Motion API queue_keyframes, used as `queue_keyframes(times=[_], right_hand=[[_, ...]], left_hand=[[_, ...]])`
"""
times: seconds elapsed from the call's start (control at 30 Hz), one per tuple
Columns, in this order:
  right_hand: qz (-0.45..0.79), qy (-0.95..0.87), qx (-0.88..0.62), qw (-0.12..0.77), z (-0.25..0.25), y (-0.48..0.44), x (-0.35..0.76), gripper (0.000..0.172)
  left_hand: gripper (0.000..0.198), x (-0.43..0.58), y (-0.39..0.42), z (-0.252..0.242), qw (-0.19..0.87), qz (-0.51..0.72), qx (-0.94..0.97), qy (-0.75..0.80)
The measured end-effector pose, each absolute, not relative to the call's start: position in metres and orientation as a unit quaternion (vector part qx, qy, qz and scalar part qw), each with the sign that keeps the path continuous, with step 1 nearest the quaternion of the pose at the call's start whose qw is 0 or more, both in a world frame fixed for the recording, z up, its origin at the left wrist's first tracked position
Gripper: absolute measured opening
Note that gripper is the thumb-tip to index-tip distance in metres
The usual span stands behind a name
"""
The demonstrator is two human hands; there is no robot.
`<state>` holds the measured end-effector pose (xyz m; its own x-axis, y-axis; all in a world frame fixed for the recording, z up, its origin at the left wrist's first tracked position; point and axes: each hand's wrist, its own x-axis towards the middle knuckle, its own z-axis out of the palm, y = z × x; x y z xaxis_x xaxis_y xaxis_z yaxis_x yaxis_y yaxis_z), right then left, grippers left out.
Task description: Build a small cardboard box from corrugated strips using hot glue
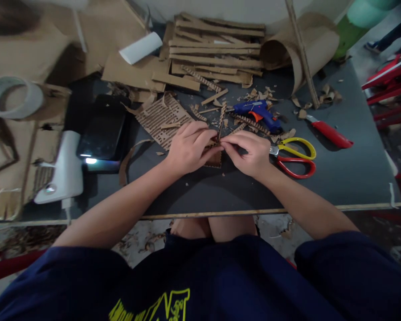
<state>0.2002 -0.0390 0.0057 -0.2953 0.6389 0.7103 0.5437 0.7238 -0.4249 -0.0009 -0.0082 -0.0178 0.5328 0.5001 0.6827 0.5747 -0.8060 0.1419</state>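
Both hands meet over a small cardboard piece [214, 160] near the table's front middle. My left hand [192, 147] curls over its left side, thumb and fingers closed on it. From the right, my right hand [249, 151] pinches at the same spot, fingertips together at the base of an upright corrugated cardboard strip [223, 117]. The exact contact is partly hidden by the fingers. A sheet of ribbed cardboard [163, 118] lies beside my left hand. Behind my right hand is a blue glue gun [254, 108], and to its right are scissors [296, 158] with yellow and red handles.
Stacked cardboard strips [217, 51] and a cardboard roll [300, 49] stand at the back. A red-handled knife [332, 133] lies right. On the left are a black phone-like device [102, 129], a white handheld device [65, 165] and a tape roll [35, 98]. Scraps litter the dark table [347, 178].
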Motion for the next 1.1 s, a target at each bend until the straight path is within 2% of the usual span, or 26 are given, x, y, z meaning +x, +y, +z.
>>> queue_keyframes(times=[0.3,0.63,1.1], right_hand=[[0.068,-0.809,-0.369,0.453,0.007,-0.038,0.201,0.013],[0.112,-0.803,-0.372,0.453,0.008,-0.037,0.201,0.011],[0.148,-0.800,-0.370,0.449,0.010,-0.037,0.200,0.012]], left_hand=[[0.022,0.002,-0.007,-0.019,0.042,-0.414,-0.866,-0.278],[0.023,-0.001,-0.003,-0.016,-0.053,-0.406,-0.863,-0.295],[0.023,-0.005,0.003,-0.012,-0.057,-0.398,-0.873,-0.276]])
